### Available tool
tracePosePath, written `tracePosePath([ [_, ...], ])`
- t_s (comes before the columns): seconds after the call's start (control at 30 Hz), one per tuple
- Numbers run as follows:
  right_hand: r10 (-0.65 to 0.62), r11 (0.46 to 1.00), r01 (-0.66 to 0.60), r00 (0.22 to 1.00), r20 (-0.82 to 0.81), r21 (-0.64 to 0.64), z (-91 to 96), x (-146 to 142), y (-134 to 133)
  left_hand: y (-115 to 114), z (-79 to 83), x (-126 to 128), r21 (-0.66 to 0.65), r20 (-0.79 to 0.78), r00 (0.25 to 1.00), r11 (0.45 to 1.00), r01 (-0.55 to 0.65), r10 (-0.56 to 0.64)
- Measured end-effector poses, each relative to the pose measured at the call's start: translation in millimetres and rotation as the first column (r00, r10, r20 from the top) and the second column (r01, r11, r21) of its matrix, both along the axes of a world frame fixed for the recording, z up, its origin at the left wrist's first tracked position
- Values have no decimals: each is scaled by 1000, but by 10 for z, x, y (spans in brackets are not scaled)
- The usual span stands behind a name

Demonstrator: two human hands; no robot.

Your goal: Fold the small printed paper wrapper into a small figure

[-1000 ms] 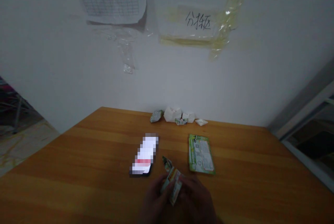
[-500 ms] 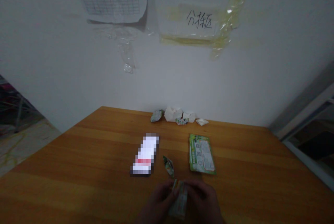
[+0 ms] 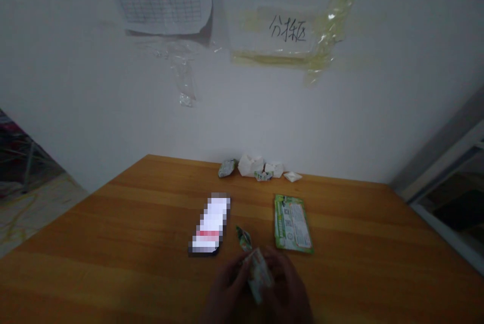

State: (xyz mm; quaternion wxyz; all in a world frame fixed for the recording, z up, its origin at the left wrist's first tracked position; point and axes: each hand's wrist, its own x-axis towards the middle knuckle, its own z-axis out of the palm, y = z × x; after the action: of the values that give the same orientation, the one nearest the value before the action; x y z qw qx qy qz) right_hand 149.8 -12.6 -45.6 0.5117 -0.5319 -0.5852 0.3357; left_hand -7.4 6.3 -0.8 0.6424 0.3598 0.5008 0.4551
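Observation:
Low in the head view, a folded piece of printed paper (image 3: 259, 276), pale with faint colours, is held between both hands. My left hand (image 3: 227, 286) pinches its left edge with the thumb on top. My right hand (image 3: 289, 286) closes around its right side; some of these fingers are dim and blurred. Just beyond the fingertips lies a small folded green-and-dark paper piece (image 3: 244, 238). Farther right, a flat green printed sheet or packet (image 3: 294, 224) with a white text panel rests on the wood.
A phone (image 3: 210, 225) with a blurred-out bright screen lies left of the hands on the wooden table (image 3: 132, 228). Along the wall are crumpled white papers (image 3: 251, 165), a folded printed piece (image 3: 227, 168) and a small white folded piece (image 3: 292, 177). Taped sheets (image 3: 280, 31) hang above.
The folded paper has moved slightly away from me and turned, its top now tilting left. My right hand has shifted left and reaches farther around it. Things on the table stay put.

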Motion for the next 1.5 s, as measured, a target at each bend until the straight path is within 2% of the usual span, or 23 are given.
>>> tracePosePath([
  [0.07,17,993,-41,979,202,113,-56,3,-12,8,39,4,-27,43,993,994,-105,106],
  [0.17,138,970,-202,915,379,135,-49,86,28,10,50,8,-94,108,986,989,-116,126],
  [0.27,197,959,-251,924,329,129,33,197,87,14,5,-6,-215,149,978,970,-113,147],
  [0.33,228,956,-267,938,262,125,90,242,111,19,-14,-26,-244,168,973,963,-113,157],
  [0.47,292,941,-307,949,121,139,137,241,128,8,27,-50,-88,195,981,996,18,0],
  [0.57,241,951,-249,968,64,184,130,210,131,-20,73,-24,-21,162,987,1000,7,-3],
  [0.7,184,962,-191,981,56,196,136,208,140,-37,87,6,-66,90,992,994,-84,90],
  [0.8,205,965,-211,977,54,156,128,234,149,-22,58,-20,-115,120,991,993,-42,56],
  [0.9,254,954,-264,963,88,144,96,259,154,-3,14,-63,-106,142,990,994,10,6],
  [1.07,247,939,-292,940,236,182,85,246,136,2,-64,-75,-133,86,996,991,-11,22],
  [1.2,197,923,-322,865,462,209,138,203,103,-18,-105,-33,-119,-26,999,992,-31,28],
  [1.27,115,914,-322,790,602,247,168,182,90,-29,-102,-12,-89,31,999,996,14,-12],
  [1.37,9,892,-332,691,723,307,207,156,85,-27,-98,8,-52,162,983,994,98,-89],
  [1.5,-36,880,-337,656,754,336,221,135,84,-3,-166,11,-103,289,956,991,83,-50],
])
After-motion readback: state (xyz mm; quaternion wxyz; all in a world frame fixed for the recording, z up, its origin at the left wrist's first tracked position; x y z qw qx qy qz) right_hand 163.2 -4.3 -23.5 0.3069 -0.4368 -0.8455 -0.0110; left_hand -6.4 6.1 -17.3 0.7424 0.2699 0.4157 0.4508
